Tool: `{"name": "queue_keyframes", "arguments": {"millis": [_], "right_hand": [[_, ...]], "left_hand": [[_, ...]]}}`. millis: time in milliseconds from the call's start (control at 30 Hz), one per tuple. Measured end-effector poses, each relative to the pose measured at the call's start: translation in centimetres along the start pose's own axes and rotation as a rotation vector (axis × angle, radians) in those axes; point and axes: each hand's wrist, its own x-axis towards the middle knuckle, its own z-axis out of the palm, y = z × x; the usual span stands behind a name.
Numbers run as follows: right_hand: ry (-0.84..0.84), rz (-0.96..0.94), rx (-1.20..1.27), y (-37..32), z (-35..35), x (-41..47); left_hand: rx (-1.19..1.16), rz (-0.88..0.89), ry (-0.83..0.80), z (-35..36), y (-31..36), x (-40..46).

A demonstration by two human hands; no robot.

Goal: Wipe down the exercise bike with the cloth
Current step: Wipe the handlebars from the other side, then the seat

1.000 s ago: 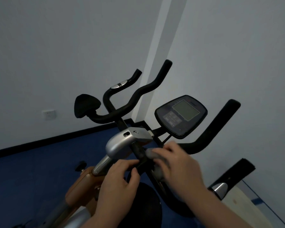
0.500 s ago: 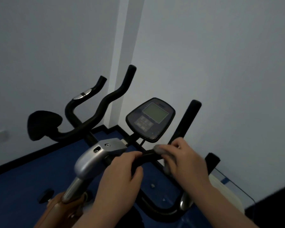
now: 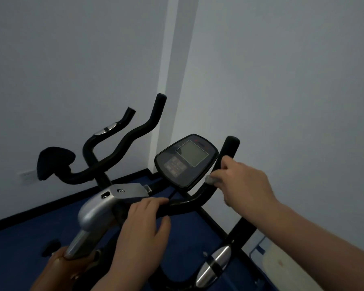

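Grey cloth (image 3: 213, 179): bunched in right hand (image 3: 245, 183), pressed against the right handlebar (image 3: 227, 156) just beside the console (image 3: 186, 160).
Right hand: fingers curled round cloth and bar together.
Left hand (image 3: 144, 227): fingers curled over the centre bar (image 3: 177, 208) next to the silver stem housing (image 3: 99, 206), steadying the bike.
Change: a second ago the right hand worked low at the centre bar; it has since travelled outward and up the right handlebar.
Meaning: centre section judged covered; wiping now on the right grip.
Outstanding: left handlebars (image 3: 135, 133), console, frame appear untouched.
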Motion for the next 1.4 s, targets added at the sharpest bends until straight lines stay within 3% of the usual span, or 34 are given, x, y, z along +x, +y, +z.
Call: {"name": "queue_keyframes", "arguments": {"millis": [133, 200, 267, 400, 500, 600, 667, 767, 867, 933, 1033, 1100, 1300, 1400], "right_hand": [[0.088, -0.23, 0.177, -0.9, -0.6, 0.6], [-0.011, -0.406, 0.191, 0.0, 0.4, 0.7], [-0.021, -0.446, 0.136, 3.2, 0.6, 1.2], [0.409, -0.431, 0.216, 8.7, 0.2, 1.0], [0.734, -0.266, 0.46, 9.7, 1.0, 1.5], [0.911, -0.179, 0.596, 8.1, 2.5, 2.7], [0.861, -0.204, 0.603, 6.2, 4.5, 2.5], [0.653, -0.249, 0.676, 5.1, 7.7, 0.4], [0.479, -0.416, 0.653, 6.1, 7.6, -0.9], [0.554, -0.455, 0.58, 7.1, 5.3, 0.5], [0.759, -0.291, 0.492, 7.6, 2.0, 3.4], [0.744, -0.267, 0.458, 6.8, 2.3, 3.4], [0.554, -0.502, 0.398, 6.3, 6.0, 0.1], [0.636, -0.46, 0.4, 7.1, 3.7, 2.0]], "left_hand": [[0.079, -0.005, 0.056, 2.1, 1.8, 0.3], [0.132, 0.006, 0.039, 3.2, 2.7, 0.5], [0.151, -0.006, 0.031, 4.0, 3.1, 0.5], [0.16, -0.028, 0.118, 5.2, 3.7, 1.2], [0.092, -0.016, 0.173, 6.2, 4.7, 3.0], [0.109, -0.008, 0.175, 7.2, 4.7, 4.4], [0.229, 0.072, 0.215, 7.4, 4.2, 4.4], [0.156, 0.1, 0.161, 7.2, 3.4, 4.0], [0.187, 0.159, 0.101, 6.9, 2.8, 3.7], [0.25, 0.175, 0.075, 6.8, 2.8, 3.7], [0.277, 0.173, 0.069, 7.0, 2.7, 3.5], [0.29, 0.172, 0.069, 7.0, 2.9, 3.4], [0.273, 0.17, 0.09, 7.2, 2.7, 3.3], [0.288, 0.185, 0.106, 7.3, 2.8, 3.2]]}}
